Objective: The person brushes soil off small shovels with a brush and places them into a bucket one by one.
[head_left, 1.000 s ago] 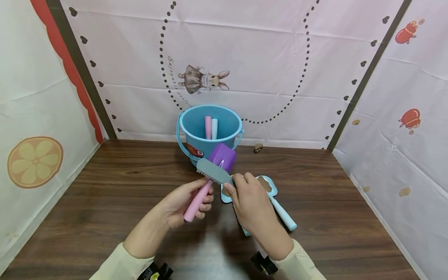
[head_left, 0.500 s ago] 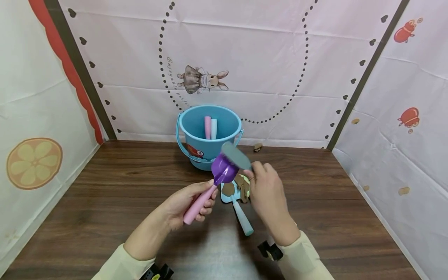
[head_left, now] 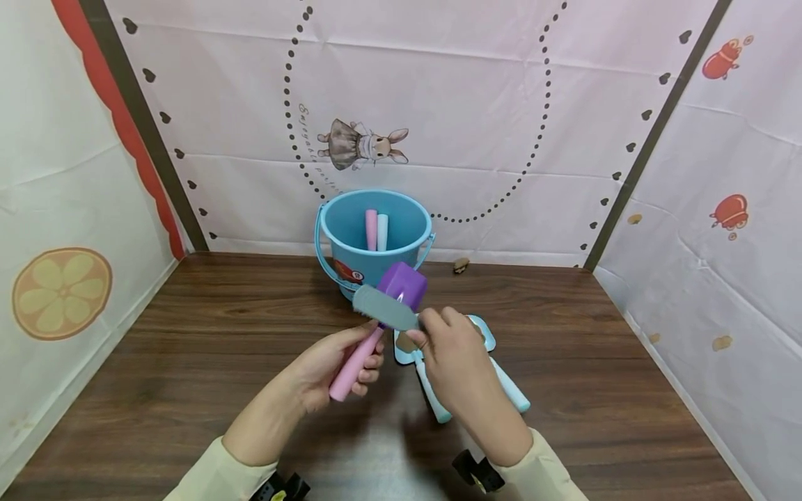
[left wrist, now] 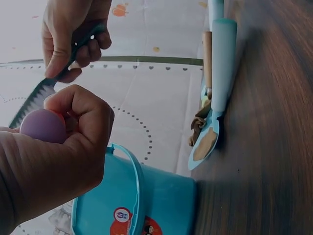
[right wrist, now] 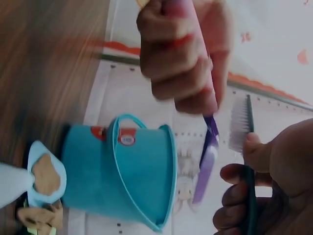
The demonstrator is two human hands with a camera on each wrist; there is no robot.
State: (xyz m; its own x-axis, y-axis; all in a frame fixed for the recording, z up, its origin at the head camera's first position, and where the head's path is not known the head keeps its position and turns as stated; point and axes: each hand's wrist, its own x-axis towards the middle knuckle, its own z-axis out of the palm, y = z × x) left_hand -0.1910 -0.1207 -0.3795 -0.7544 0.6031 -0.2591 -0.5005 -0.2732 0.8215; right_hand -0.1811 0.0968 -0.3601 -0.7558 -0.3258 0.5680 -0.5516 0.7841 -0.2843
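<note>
My left hand [head_left: 322, 369] grips the pink handle of a toy shovel [head_left: 404, 282], whose purple scoop is tilted up and away. The right hand [head_left: 456, 358] holds a grey-green brush [head_left: 383, 307] with its bristles downward, lying across the shovel's neck in the head view. Whether the bristles touch the shovel cannot be told there. In the right wrist view the bristles [right wrist: 239, 127] stand beside the purple blade [right wrist: 208, 169]. Under and beside the right hand lie two light blue shovels [head_left: 432, 390], partly hidden, with brown patches on their blades [left wrist: 205, 144].
A blue bucket [head_left: 338, 240] stands at the back, with a pink handle [head_left: 372, 229] and a pale blue handle [head_left: 383, 232] sticking up inside. A small brown piece [head_left: 461, 265] lies right of it. Brown scraps [right wrist: 41, 218] lie by the shovels. Printed cloth walls surround the wooden table [head_left: 188, 362].
The brush first swung up and right past the scoop, then came back down-left across the shovel's neck. The purple scoop turned from its hollow side to its back. The bucket stayed put.
</note>
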